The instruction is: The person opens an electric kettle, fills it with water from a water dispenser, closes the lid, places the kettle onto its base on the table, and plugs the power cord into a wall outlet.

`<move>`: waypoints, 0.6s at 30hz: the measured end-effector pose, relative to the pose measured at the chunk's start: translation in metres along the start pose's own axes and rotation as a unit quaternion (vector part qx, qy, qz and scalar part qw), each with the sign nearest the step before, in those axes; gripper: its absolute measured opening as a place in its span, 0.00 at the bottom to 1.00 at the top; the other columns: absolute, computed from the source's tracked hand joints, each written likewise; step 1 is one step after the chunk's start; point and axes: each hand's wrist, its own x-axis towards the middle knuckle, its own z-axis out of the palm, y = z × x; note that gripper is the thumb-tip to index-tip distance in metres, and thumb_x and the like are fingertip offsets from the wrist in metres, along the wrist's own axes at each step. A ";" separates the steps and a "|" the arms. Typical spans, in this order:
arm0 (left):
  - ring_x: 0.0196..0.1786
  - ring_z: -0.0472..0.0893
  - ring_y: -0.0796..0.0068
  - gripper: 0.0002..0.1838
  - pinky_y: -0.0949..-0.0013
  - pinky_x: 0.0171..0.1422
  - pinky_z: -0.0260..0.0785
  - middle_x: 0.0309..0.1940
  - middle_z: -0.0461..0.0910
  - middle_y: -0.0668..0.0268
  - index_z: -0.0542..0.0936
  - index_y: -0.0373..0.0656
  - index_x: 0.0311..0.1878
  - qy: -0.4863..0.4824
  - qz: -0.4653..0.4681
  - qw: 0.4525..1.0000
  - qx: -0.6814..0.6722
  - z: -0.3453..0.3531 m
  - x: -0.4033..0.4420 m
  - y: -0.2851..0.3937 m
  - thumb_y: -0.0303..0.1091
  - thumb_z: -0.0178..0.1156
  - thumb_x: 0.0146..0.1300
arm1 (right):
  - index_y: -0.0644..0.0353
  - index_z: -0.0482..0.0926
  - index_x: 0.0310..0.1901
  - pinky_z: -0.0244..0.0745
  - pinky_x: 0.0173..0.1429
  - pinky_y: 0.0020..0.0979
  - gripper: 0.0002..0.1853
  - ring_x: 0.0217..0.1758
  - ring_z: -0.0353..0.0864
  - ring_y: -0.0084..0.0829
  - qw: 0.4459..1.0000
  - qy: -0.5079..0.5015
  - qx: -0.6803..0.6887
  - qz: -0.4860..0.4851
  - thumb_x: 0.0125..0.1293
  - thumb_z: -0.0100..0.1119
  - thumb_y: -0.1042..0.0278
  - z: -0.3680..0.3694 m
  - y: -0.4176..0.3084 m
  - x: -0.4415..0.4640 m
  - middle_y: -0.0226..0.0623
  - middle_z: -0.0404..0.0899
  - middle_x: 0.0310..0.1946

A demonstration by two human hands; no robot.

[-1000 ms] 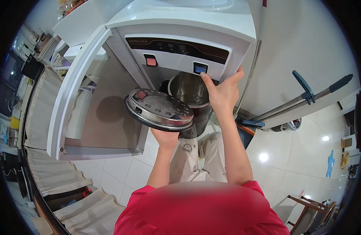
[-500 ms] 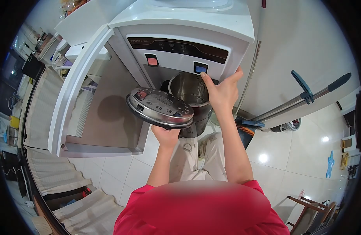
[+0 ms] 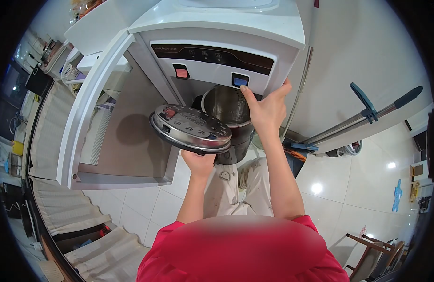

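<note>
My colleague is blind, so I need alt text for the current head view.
A person's right hand has its thumb at the blue button of a white dispenser, with an open metal pot beneath; the left hand holds a round, shiny metal lid nearby. The dispenser's door stands open at the picture's left.

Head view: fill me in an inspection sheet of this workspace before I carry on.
Surface: tiled floor, bright light reflections.
Job's things: water dispenser, door open; steel-lined container below the blue lever; lid off it, tilted.
Clutter: long-handled tools at right.
Hands: left hand holds the lid from below; right hand has its thumb at the blue lever.
Cables: none made out near the hands.
Surroundings: pale curtains left, wall right.
</note>
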 end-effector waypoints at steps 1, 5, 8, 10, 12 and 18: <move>0.39 0.84 0.72 0.15 0.70 0.50 0.73 0.35 0.85 0.61 0.83 0.33 0.38 0.000 0.000 1.000 0.000 0.000 0.000 0.000 0.25 0.74 0.46 | 0.70 0.50 0.67 0.74 0.51 0.48 0.51 0.50 0.80 0.57 1.000 -0.002 0.001 0.002 0.53 0.74 0.53 0.000 0.000 0.000 0.62 0.75 0.51; 0.39 0.84 0.72 0.15 0.70 0.49 0.73 0.35 0.85 0.61 0.83 0.33 0.39 0.008 0.000 1.000 -0.007 0.000 -0.001 0.000 0.25 0.74 0.46 | 0.69 0.50 0.67 0.74 0.51 0.48 0.51 0.50 0.81 0.56 1.000 0.004 0.001 -0.005 0.53 0.74 0.53 0.001 0.002 0.000 0.61 0.75 0.51; 0.39 0.84 0.72 0.15 0.69 0.50 0.74 0.35 0.85 0.61 0.83 0.32 0.39 0.003 0.002 1.000 -0.004 0.001 0.000 0.003 0.25 0.74 0.46 | 0.69 0.50 0.67 0.74 0.51 0.48 0.51 0.50 0.81 0.56 1.000 0.004 0.005 -0.005 0.53 0.74 0.53 0.001 0.002 0.000 0.61 0.75 0.52; 0.39 0.84 0.72 0.15 0.70 0.49 0.74 0.35 0.85 0.61 0.83 0.32 0.39 -0.003 -0.001 1.000 -0.006 0.001 0.000 0.004 0.24 0.74 0.46 | 0.69 0.50 0.67 0.74 0.51 0.47 0.51 0.50 0.81 0.56 1.000 0.003 0.005 -0.001 0.53 0.74 0.53 0.001 0.001 0.000 0.60 0.75 0.52; 0.38 0.84 0.73 0.15 0.71 0.48 0.74 0.35 0.85 0.61 0.83 0.32 0.39 -0.005 -0.008 1.000 -0.008 0.000 0.000 0.003 0.24 0.73 0.47 | 0.69 0.50 0.67 0.74 0.51 0.47 0.51 0.50 0.81 0.56 1.000 0.004 0.007 -0.002 0.53 0.74 0.53 0.001 0.002 0.000 0.60 0.75 0.52; 0.37 0.83 0.77 0.12 0.73 0.45 0.73 0.34 0.85 0.63 0.83 0.32 0.38 -0.013 -0.018 1.000 -0.011 0.000 -0.001 0.004 0.23 0.72 0.49 | 0.68 0.50 0.67 0.74 0.51 0.48 0.51 0.50 0.81 0.56 1.000 0.009 -0.001 -0.009 0.52 0.74 0.53 0.002 0.003 0.000 0.60 0.75 0.52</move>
